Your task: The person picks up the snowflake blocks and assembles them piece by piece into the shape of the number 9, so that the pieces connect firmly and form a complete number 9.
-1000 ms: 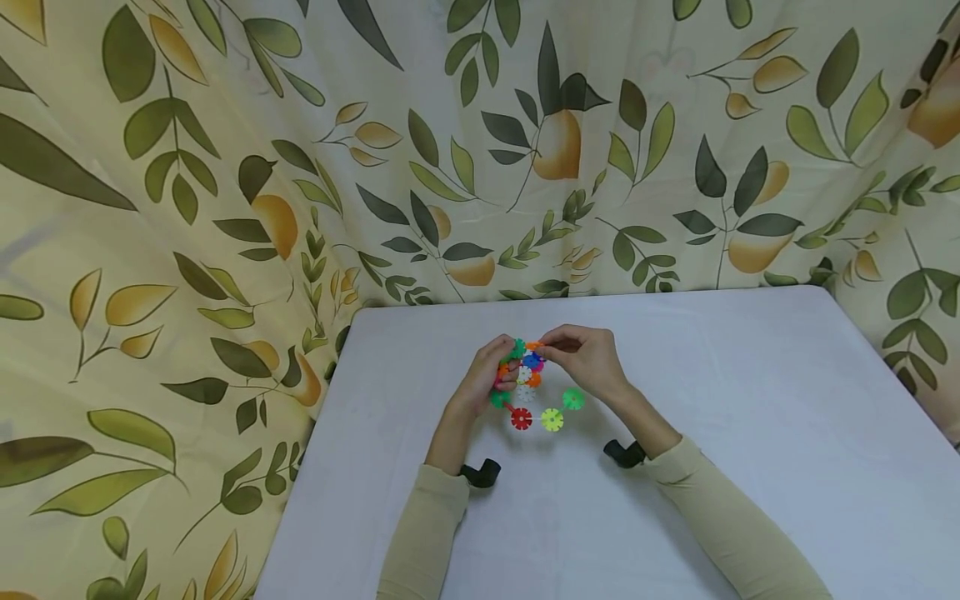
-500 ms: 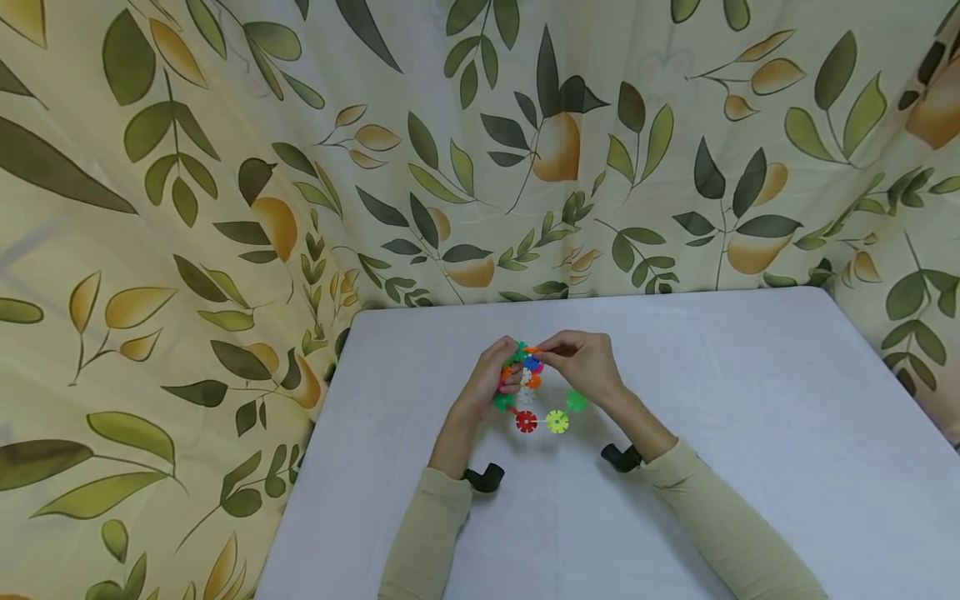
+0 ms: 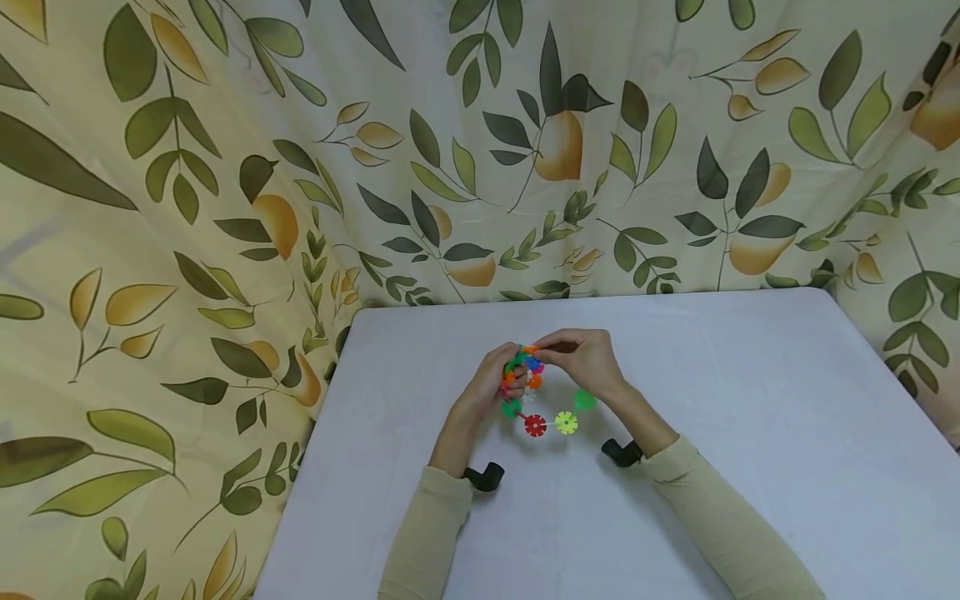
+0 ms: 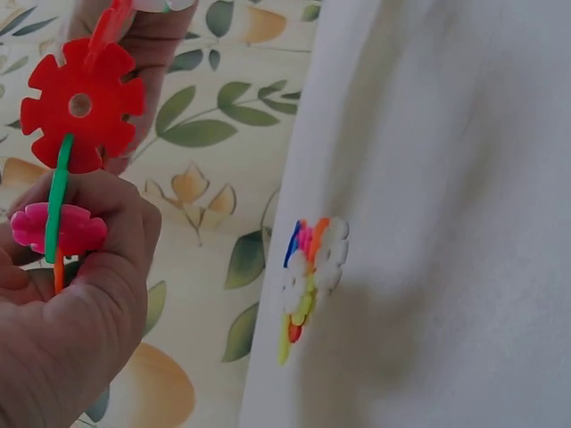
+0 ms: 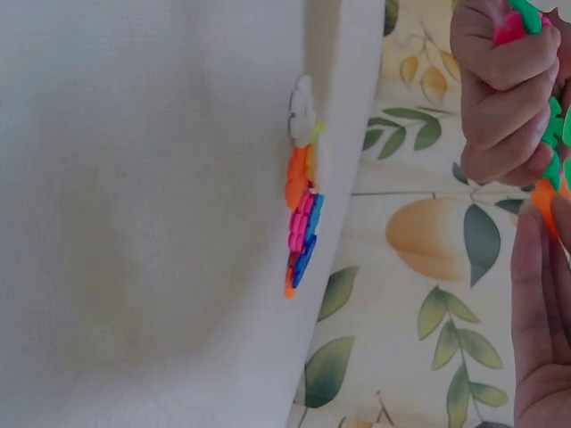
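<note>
A chain of slotted plastic snowflake discs hangs from my left hand (image 3: pixel 491 377), whose curled fingers grip it. Its lower part shows a red disc (image 3: pixel 535 426), a yellow disc (image 3: pixel 566 422) and a green disc (image 3: pixel 586 400). In the left wrist view, a pink disc (image 4: pixel 80 230) sits by the left thumb, below a larger-looking red disc. My right hand (image 3: pixel 583 360) pinches an orange disc (image 5: pixel 544 198) between thumb and fingertips. That disc meets green discs (image 5: pixel 553 165) at the left fist; the joint itself is partly hidden by the fingers.
A small pile of loose discs (image 5: pixel 303 192) in white, orange, pink and blue lies on the white-covered table (image 3: pixel 712 400), just behind the hands. Black curved pieces (image 3: pixel 485 477) stick out at both wrists. A leaf-patterned curtain (image 3: pixel 465 150) hangs around the table's back and left.
The hanging red, yellow and green discs have swung to the right. My left hand has shifted slightly right and toward the body. The right hand still pinches the orange disc, almost in place.
</note>
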`<action>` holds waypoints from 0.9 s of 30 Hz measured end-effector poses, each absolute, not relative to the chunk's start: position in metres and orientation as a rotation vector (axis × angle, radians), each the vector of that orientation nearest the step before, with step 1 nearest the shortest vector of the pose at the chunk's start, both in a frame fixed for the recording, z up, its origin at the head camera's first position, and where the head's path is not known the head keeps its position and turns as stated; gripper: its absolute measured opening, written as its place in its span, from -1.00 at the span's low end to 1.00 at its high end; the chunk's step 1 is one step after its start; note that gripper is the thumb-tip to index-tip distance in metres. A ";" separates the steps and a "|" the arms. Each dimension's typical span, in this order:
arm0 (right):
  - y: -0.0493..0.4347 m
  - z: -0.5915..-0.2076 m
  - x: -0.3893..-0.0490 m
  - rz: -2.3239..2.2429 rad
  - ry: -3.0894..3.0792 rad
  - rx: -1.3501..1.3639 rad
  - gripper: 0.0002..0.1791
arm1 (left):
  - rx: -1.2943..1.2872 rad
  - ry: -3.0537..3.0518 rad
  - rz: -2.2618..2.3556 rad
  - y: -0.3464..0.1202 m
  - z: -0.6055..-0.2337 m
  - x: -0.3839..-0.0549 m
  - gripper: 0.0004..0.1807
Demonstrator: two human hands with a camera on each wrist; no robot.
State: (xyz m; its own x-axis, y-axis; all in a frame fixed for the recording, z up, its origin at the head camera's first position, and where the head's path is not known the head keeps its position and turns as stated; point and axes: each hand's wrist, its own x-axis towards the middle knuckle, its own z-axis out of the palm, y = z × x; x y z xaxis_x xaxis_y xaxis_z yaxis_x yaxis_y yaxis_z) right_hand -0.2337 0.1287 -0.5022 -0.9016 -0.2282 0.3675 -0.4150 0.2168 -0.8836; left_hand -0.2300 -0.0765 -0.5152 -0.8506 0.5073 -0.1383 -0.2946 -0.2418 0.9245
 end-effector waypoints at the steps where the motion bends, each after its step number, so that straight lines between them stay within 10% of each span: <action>1: 0.129 -0.502 -0.234 1.761 -2.335 0.619 -0.84 | 0.250 1.517 2.133 -0.078 -0.515 -0.230 -0.74; 27: 0.130 -0.539 -0.290 1.058 -3.079 0.564 -0.54 | 0.227 1.532 2.284 -0.093 -0.514 -0.238 -0.75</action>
